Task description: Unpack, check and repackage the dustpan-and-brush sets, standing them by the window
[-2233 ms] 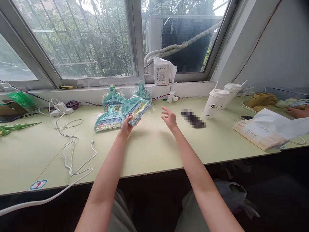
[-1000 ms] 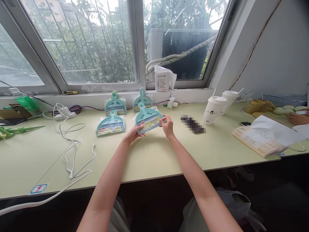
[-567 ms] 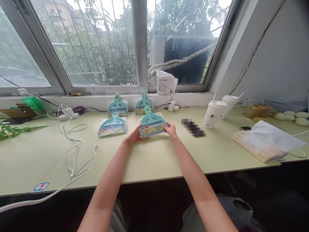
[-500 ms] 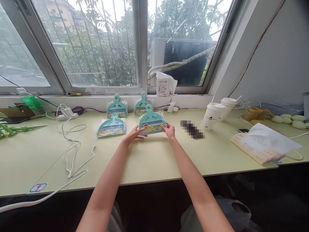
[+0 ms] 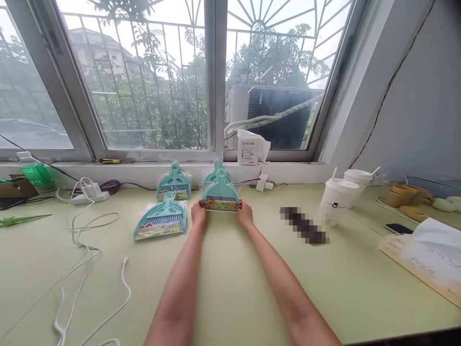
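Note:
Between my two hands stands a teal dustpan and brush set with a printed label along its bottom. My left hand grips its lower left corner, and my right hand grips the lower right one. Right behind it, partly covered, is another dustpan set in clear wrap. To the left, a wrapped dustpan set leans back on the table, with a further dustpan set behind it against the sill wall.
Two white cups with straws stand at the right, near a tissue pack and a phone. A pixelated dark item lies closer in. White cables sprawl on the left, by a power strip. A screwdriver rests on the sill.
Both hands have pushed the dustpan set away from me, closer to the one at the back. My left fingers, spread before, now wrap its corner. The camera view has tilted up and moved nearer.

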### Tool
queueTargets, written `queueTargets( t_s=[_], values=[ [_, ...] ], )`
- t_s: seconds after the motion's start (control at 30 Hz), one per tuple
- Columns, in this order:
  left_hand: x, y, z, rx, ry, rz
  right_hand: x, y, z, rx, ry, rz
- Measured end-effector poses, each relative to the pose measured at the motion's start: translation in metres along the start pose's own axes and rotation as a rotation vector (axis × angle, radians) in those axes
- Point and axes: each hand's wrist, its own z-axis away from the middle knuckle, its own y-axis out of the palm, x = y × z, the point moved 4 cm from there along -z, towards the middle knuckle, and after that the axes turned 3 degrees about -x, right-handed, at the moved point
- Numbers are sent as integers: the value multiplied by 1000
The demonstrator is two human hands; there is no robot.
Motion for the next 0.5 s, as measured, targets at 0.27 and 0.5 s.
queueTargets(
  t_s=[0.27,0.5],
  values=[
    [20,28,-61,-138,13,-127,8,43,-64,32,-78,633],
    [31,39,-89,-289,58,-158,4,50,-88,-101,-134,623]
  ],
)
